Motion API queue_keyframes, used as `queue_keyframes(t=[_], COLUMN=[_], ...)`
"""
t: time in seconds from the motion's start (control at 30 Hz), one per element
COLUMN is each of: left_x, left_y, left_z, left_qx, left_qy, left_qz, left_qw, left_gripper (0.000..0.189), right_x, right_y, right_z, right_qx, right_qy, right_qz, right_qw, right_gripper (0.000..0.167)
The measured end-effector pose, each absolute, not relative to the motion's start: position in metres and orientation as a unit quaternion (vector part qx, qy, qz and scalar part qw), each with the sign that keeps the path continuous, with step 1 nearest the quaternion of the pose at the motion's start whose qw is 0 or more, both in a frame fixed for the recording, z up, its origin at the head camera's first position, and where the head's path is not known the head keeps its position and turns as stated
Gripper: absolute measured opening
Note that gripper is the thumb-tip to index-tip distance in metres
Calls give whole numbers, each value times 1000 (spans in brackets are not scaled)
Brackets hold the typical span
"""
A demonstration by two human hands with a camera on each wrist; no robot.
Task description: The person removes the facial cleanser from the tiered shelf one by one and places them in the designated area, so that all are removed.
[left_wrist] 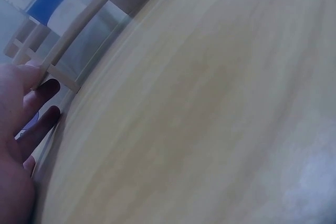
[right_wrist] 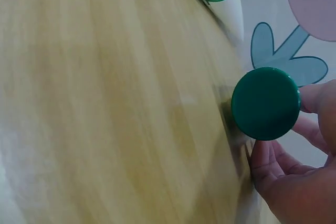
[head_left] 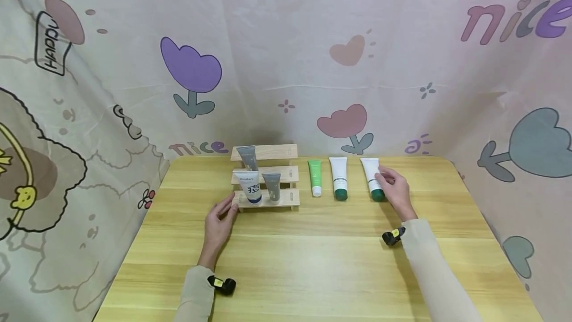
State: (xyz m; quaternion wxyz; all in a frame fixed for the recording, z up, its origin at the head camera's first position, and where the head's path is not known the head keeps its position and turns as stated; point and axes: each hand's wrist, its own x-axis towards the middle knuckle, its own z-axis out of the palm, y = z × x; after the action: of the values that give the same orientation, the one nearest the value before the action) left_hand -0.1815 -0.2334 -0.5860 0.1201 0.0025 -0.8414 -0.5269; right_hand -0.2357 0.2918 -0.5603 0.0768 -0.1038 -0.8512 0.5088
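A three-step wooden stand (head_left: 277, 151) sits at the left back of the table. My left hand (head_left: 219, 220) holds its front left corner; in the left wrist view the other fingers (left_wrist: 42, 129) spread beside it. On the lowest step are a white tube with a blue cap (head_left: 249, 187) and a small grey tube (head_left: 272, 187); another grey tube (head_left: 248, 158) is higher up. My right hand (head_left: 395, 190) pinches the rightmost white tube (head_left: 371, 170) by its side. Its green cap (right_wrist: 265, 103) faces the right wrist camera, hiding most of the tube there.
Between the stand and the held tube are a green tube with a white cap (head_left: 315, 175) and another white tube with a green cap (head_left: 338, 173). A printed cloth (head_left: 268, 63) hangs behind the wooden table (head_left: 313, 267) and at its sides.
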Motion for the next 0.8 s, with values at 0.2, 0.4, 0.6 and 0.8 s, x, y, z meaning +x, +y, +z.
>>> queue_keyframes(t=[0.2,0.4,0.6,0.8], left_x=[-181,-182,-183,-184], left_y=[-235,-234,-233,-232], left_z=[-587,-588,-589,-589], left_qx=[0,-2,0,-1], left_qy=[-839,-837,-836,-836], left_qz=[-529,-532,-533,-533], left_qw=[128,129,130,133], left_gripper=[43,43,41,40], right_x=[-232,-230,-229,-220], right_y=[289,282,270,244], right_z=[-554,-542,-525,-487], right_qx=[-112,-91,-68,-24], right_qy=[-841,-833,-818,-796], right_qz=[517,517,535,566], right_qw=[114,177,201,214], right_gripper=[48,42,40,36])
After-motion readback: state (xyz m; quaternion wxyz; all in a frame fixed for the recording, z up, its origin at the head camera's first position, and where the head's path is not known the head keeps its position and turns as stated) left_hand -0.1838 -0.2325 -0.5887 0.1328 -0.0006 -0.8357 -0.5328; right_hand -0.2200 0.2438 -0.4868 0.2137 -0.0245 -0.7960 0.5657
